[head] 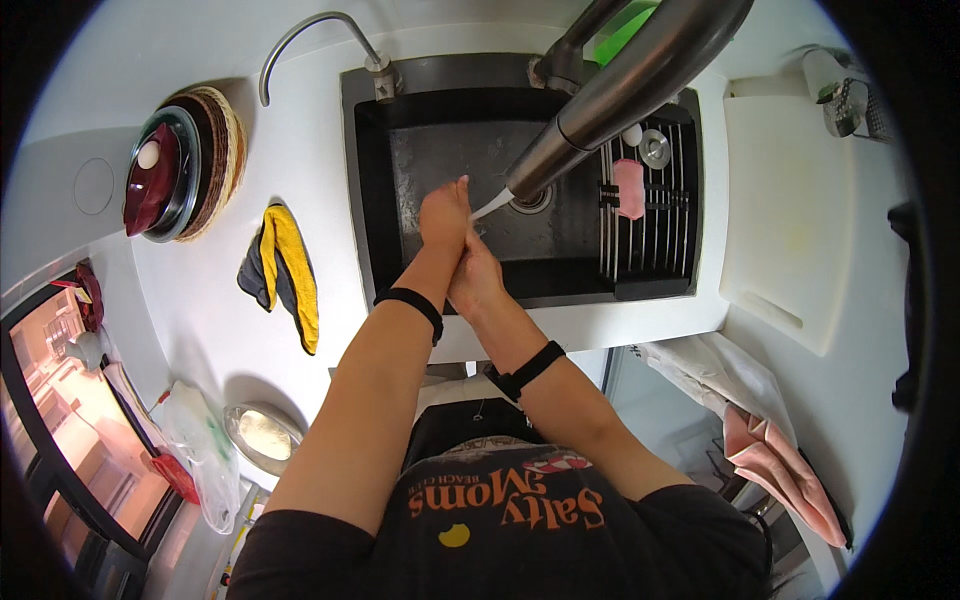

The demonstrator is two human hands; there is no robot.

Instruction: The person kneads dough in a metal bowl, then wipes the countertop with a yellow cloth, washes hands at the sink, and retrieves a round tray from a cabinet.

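Note:
My left hand is over the black sink, its fingers largely turned out of sight. Against its wrist and underside lies my right hand, partly covered by it. I cannot make out whether anything is between them. A thin stream of water runs from the dark metal faucet onto my left hand. Behind the spout is the round sink drain. Black bands circle both forearms.
On the sink's right side a roll-up drying rack bears a pink cloth or sponge and a metal sink strainer. A slim second faucet arches at the back. Left are a yellow-grey cloth and stacked trays; right, a white cutting board.

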